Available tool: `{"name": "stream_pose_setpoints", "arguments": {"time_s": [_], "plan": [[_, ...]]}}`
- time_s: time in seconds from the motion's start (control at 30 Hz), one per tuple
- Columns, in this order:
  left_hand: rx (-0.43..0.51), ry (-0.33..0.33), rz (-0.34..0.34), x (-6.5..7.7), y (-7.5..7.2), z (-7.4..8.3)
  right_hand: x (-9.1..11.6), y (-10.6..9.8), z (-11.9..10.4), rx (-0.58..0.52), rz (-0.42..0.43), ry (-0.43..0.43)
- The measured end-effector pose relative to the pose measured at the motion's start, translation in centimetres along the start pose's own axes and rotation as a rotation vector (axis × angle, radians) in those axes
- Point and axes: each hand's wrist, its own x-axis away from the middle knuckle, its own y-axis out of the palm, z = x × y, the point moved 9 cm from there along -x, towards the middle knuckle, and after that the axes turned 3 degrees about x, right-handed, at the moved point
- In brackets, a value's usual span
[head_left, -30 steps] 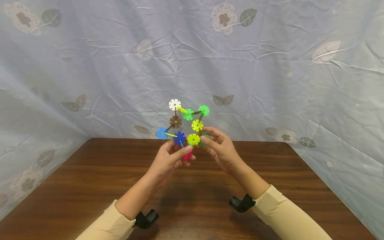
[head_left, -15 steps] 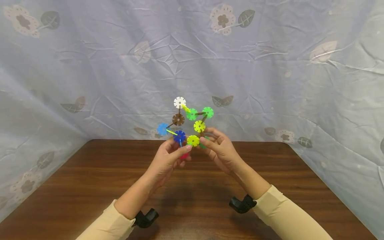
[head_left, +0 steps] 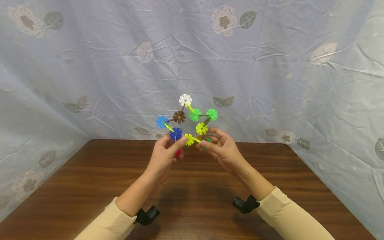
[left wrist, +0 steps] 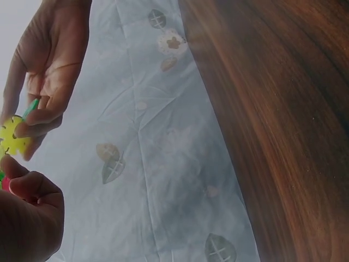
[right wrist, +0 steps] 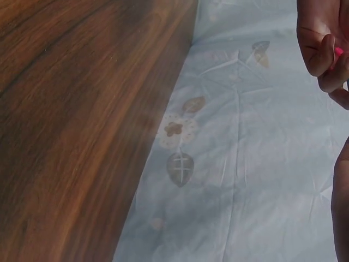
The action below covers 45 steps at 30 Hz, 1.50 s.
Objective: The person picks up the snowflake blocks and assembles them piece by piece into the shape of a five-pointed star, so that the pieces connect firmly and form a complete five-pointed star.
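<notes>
Both hands hold up a star-like chain of notched plastic snowflake discs above the table. At its top is a white disc [head_left: 185,100]; a brown disc [head_left: 179,117], light blue disc [head_left: 162,122] and dark blue disc [head_left: 176,133] run down the left. Green discs [head_left: 211,115] and a yellow disc [head_left: 201,128] form the right side. My left hand [head_left: 164,154] grips the chain's lower left, around a red disc [head_left: 178,153] mostly hidden by fingers. My right hand [head_left: 224,147] pinches the lower right at a darker green disc [head_left: 207,143]. Between the hands lies another yellow disc [head_left: 189,139].
A brown wooden table [head_left: 192,206] spreads beneath the hands. Behind and beside it hangs a pale patterned curtain [head_left: 120,66]. Black wrist mounts [head_left: 147,215] sit under both cream sleeves [head_left: 288,213].
The white top disc has shifted right and up, and the light blue disc has risen. My hands have moved slightly apart, the left one leftward, exposing a yellow link by the right thumb.
</notes>
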Motion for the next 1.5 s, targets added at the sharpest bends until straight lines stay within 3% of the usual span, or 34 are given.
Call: {"name": "stream_pose_setpoints", "arguments": {"time_s": [0.63, 1.17, 1.5], "plan": [[-0.033, 0.081, -0.002, -0.2, 0.0, 0.1, 0.6, -0.1, -0.8, 0.231, -0.014, -0.043], [-0.058, 0.055, -0.019, -0.2, -0.2, -0.4, 0.7, 0.1, -0.5, 0.249, -0.052, -0.02], [-0.023, 0.029, -0.043, 0.1, 0.2, -1.2, 1.3, 0.0, 0.2, 0.253, -0.029, 0.028]]}}
